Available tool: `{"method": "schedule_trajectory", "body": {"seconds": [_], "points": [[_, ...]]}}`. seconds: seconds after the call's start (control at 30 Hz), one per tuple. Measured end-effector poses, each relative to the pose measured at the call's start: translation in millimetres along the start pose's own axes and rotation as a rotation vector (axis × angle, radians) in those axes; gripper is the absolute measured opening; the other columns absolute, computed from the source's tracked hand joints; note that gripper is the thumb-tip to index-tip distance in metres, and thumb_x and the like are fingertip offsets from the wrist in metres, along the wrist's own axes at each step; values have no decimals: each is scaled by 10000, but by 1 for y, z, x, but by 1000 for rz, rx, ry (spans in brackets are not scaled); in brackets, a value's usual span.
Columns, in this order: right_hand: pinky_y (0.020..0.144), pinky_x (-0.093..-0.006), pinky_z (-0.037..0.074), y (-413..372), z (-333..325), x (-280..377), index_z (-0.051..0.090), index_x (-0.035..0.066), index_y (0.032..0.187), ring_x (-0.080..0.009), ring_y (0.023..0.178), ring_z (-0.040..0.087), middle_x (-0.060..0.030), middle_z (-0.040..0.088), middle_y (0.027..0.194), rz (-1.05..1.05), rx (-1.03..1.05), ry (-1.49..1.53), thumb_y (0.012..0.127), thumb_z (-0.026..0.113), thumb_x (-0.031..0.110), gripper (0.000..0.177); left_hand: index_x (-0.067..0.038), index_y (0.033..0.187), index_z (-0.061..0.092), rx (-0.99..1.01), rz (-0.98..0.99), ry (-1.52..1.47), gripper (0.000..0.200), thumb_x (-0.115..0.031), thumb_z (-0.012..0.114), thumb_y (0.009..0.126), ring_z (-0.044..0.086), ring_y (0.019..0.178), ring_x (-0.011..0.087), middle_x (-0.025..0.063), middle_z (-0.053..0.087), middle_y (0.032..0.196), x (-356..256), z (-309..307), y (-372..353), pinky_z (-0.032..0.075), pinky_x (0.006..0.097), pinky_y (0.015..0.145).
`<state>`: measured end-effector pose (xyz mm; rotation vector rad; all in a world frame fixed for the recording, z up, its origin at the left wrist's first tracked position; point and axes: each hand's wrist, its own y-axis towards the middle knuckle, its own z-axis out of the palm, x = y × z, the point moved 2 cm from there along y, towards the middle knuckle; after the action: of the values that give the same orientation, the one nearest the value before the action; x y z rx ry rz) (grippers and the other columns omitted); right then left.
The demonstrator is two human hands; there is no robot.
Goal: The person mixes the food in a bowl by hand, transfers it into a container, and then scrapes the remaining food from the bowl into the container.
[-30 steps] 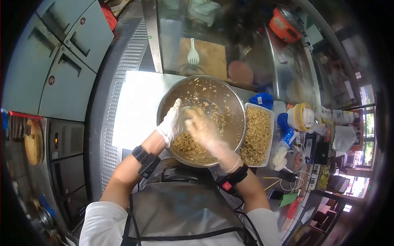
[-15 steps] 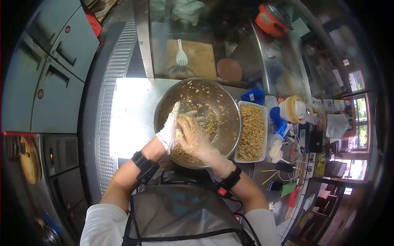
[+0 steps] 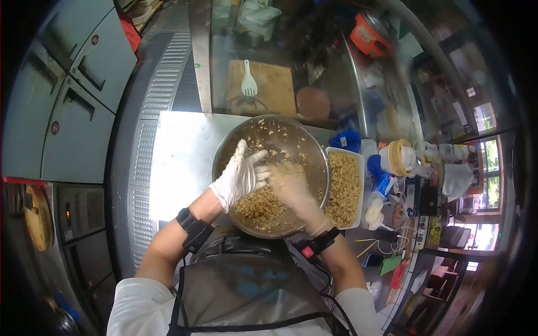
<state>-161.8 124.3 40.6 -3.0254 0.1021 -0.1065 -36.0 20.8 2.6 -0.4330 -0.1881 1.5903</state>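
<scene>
A large steel bowl (image 3: 311, 168) has a loose mound of crumbly, tan chopped food (image 3: 259, 207) at its near side, with scattered bits up the wall. Over the bowl, my left hand (image 3: 240, 175) wears a white glove dusted with crumbs; its fingers are spread. My right hand (image 3: 290, 187), in a thin translucent glove, is smeared by motion just right of the left fingertips. Whether it holds any of the food cannot be seen. Right beside the bowl, a white tray (image 3: 362, 187) is filled with similar chopped food (image 3: 343, 190).
The bowl stands on a shiny metal worktop (image 3: 179, 168). Beyond a glass panel lie a white slotted spatula (image 3: 248, 81) and a wooden board (image 3: 276, 84). A blue bag (image 3: 345, 140), a yellow-rimmed tub (image 3: 397, 158) and a white cable (image 3: 400, 241) crowd the right side.
My hands, pressed together before, have come apart. The right hand has moved rightward, the left has opened its fingers, and the food mound between them shows more.
</scene>
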Motion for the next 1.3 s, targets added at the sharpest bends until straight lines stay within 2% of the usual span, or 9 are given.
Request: {"method": "schedule_trajectory", "body": {"seconds": [0.07, 0.27, 0.43, 0.63, 0.8, 1.0, 1.1, 1.17, 1.3], "points": [[953, -397, 442, -11, 9, -24, 554, -24, 1111, -327, 989, 587, -192, 559, 1136, 231, 504, -116, 810, 567, 150, 348, -87, 1412, 347, -107, 38, 216, 650, -502, 483, 929, 577, 1079, 242, 196, 455, 1339, -1, 4, -5, 489, 347, 876], [838, -413, 479, -17, -60, 40, 587, 27, 1053, -332, 915, 591, -162, 611, 997, 35, -476, 416, 806, 531, 86, 260, -119, 1416, 375, -237, 346, 890, 606, 16, 558, 854, 520, 1089, 151, 88, 515, 1237, 14, 2, 11, 428, 261, 935], [780, -412, 500, -33, 3, -7, 587, 44, 1073, -334, 920, 597, -172, 598, 1037, 209, 200, 191, 844, 524, 112, 247, -137, 1402, 406, -165, 225, 1023, 578, -38, 589, 863, 520, 1142, 218, 108, 532, 1249, 1, 22, 1, 402, 288, 988], [741, -414, 497, -18, -58, 37, 610, 57, 1013, -322, 907, 606, -153, 604, 1001, -33, -485, 359, 809, 547, 96, 217, -155, 1339, 481, -164, 541, 2381, 543, -255, 628, 825, 297, 1359, 362, 160, 376, 1438, 11, 23, -5, 243, 503, 1099], [756, -384, 497, -14, 2, -8, 610, 78, 1016, -295, 932, 601, -150, 590, 1024, 218, 546, -92, 791, 580, 116, 229, -148, 1297, 515, -22, 599, 2343, 578, -362, 668, 783, 269, 1366, 372, 195, 365, 1430, 9, 41, -25, 196, 560, 1101], [803, -409, 482, -12, -54, 31, 618, 54, 979, -312, 964, 591, -150, 592, 1045, 28, -270, 493, 822, 536, 106, 185, -128, 1175, 562, 199, 551, 2360, 420, -312, 640, 805, 411, 1258, 309, 146, 482, 1292, 13, 6, -6, 276, 550, 1065], [801, -415, 483, -3, -37, 33, 618, 50, 983, -306, 966, 593, -147, 601, 1032, -292, -369, 676, 843, 508, 114, 188, -138, 1053, 581, 379, 513, 1334, 274, -292, 613, 828, 489, 1170, 229, 83, 566, 1144, 27, -25, 5, 316, 543, 1038], [830, -412, 474, -7, -23, -3, 627, 50, 1011, -309, 969, 592, -153, 613, 1011, -262, -254, 752, 848, 490, 125, 226, -135, 1144, 579, 412, 434, 2435, 321, -251, 603, 845, 522, 1135, 262, 93, 580, 1138, 14, 34, -25, 365, 412, 1037], [945, -400, 423, -30, -15, -29, 639, 96, 1090, -319, 1062, 555, -158, 608, 1106, 108, 218, 258, 823, 511, 115, 297, -82, 1135, 604, 66, 484, 2187, 305, -239, 592, 874, 607, 969, 311, 138, 638, 1045, -15, 45, -33, 480, 401, 885]]}}
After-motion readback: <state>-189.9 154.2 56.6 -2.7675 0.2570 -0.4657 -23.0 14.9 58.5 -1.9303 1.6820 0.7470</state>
